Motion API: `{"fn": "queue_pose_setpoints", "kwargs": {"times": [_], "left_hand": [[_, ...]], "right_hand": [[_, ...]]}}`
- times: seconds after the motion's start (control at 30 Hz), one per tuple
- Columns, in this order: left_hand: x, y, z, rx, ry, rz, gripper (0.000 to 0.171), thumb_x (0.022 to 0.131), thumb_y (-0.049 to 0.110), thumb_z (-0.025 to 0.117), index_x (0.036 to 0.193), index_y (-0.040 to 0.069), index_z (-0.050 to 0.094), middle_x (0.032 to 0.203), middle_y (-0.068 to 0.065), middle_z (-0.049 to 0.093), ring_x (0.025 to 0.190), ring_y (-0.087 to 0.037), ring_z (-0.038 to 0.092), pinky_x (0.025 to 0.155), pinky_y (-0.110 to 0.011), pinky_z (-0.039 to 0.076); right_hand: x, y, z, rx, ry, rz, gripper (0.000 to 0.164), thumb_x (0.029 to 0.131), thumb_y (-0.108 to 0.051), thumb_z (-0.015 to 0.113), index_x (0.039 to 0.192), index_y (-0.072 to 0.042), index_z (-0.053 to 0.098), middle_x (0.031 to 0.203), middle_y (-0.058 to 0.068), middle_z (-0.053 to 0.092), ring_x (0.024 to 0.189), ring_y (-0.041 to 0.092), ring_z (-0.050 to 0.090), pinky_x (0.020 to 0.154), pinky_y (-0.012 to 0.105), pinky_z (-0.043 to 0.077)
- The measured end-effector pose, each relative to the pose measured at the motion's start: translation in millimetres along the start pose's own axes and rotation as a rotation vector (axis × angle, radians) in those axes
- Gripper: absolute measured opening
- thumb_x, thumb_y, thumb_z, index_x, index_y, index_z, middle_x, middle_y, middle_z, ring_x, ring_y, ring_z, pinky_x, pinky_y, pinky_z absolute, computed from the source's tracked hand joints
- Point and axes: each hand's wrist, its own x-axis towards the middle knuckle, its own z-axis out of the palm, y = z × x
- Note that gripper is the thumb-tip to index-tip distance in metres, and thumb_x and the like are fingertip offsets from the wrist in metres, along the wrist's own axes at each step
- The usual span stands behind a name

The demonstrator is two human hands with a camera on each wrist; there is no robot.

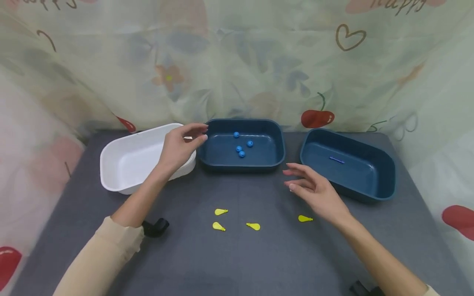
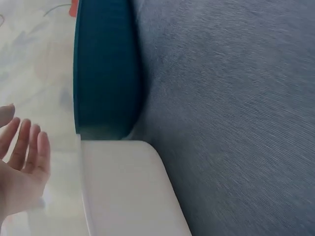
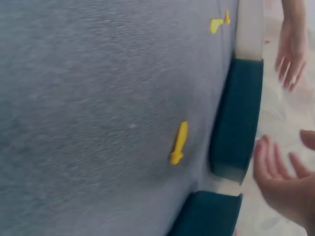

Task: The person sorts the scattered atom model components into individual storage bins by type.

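My left hand hovers over the right end of the white tub, its fingers loosely bent toward the middle blue tub. Nothing shows between those fingers in the left wrist view. Several small blue beads lie inside the middle tub. My right hand is held above the table beside the right blue tub, fingers relaxed and holding nothing. One yellow bulb-shaped piece lies just below it. Other such yellow pieces are spread to the left. A thin purple-blue stick rests in the right tub.
The three tubs stand in a row along the back of the grey cloth-covered table. Behind them hangs a printed curtain with flowers and cherries. Black straps show at the wrists.
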Motion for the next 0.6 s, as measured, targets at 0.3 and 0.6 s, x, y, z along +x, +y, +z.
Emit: {"fn": "queue_pose_setpoints", "kwargs": {"times": [0.3, 0.6], "left_hand": [[-27.9, -7.6, -31.6, 0.109, 0.022, 0.008, 0.034, 0.094, 0.016, 0.070, 0.127, 0.011, 0.068, 0.121, -0.006, 0.068, 0.107, -0.023, 0.066, 0.089, -0.044, 0.053], [-49.3, -20.3, -59.8, 0.305, 0.094, 0.123, 0.042, 0.087, 0.006, 0.076, 0.128, 0.008, 0.066, 0.120, -0.011, 0.067, 0.103, -0.029, 0.065, 0.082, -0.047, 0.055]], "right_hand": [[-14, 11, -9, 0.039, 0.056, -0.120, 0.045, 0.099, -0.011, 0.061, 0.143, -0.019, 0.052, 0.132, 0.005, 0.061, 0.113, 0.025, 0.065, 0.091, 0.024, 0.052], [-26, 16, -24, 0.033, 0.052, -0.121, 0.045, 0.099, -0.009, 0.062, 0.143, -0.013, 0.051, 0.130, 0.007, 0.061, 0.110, 0.015, 0.066, 0.090, 0.022, 0.052]]}}
